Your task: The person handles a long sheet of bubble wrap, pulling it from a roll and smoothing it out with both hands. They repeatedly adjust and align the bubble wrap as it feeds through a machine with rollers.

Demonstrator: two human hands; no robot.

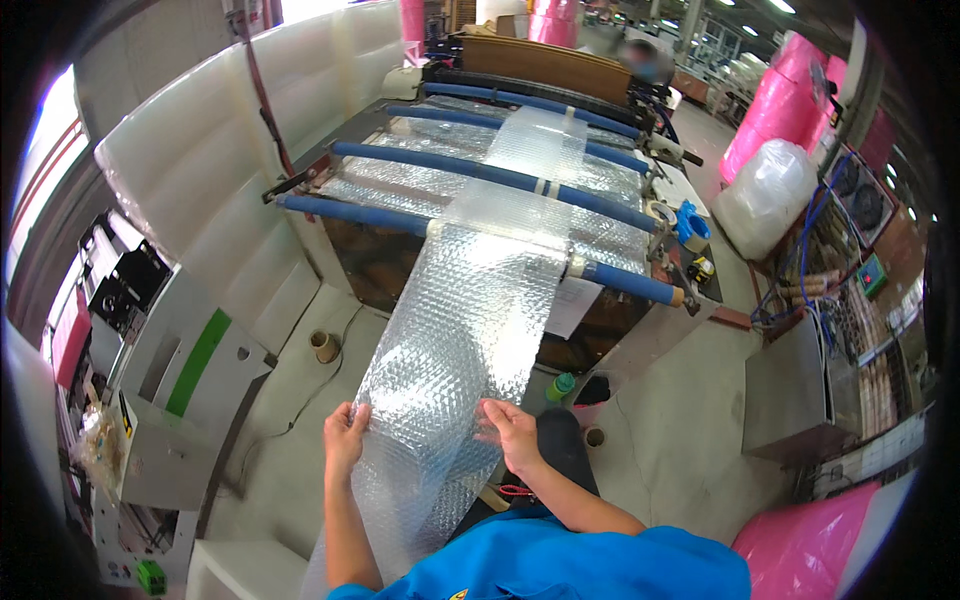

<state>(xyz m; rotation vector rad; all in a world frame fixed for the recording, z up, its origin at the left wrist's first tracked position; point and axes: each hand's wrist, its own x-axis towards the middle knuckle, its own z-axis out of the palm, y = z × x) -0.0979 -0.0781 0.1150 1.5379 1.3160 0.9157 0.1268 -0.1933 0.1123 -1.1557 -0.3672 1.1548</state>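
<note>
A long strip of clear bubble wrap (455, 320) runs toward me from a roller machine, over its front blue roller (350, 212), and down to my lap. My left hand (346, 437) pinches the strip's left edge between thumb and fingers. At the right edge, my right hand (512, 436) has its fingers curled around the film, with the thumb on the near side. Between my hands the wrap sags slightly and reflects light. Its lower end folds over near my blue shirt (560, 560) and passes out of sight at the bottom left.
Several blue rollers cross the machine, with a brown wooden board (540, 62) behind. Tape rolls (692, 228) lie at its right side. A green bottle (560, 386) and a cardboard core (323, 346) stand on the floor. A grey cabinet (190, 390) is left; pink rolls (775, 105) stand right.
</note>
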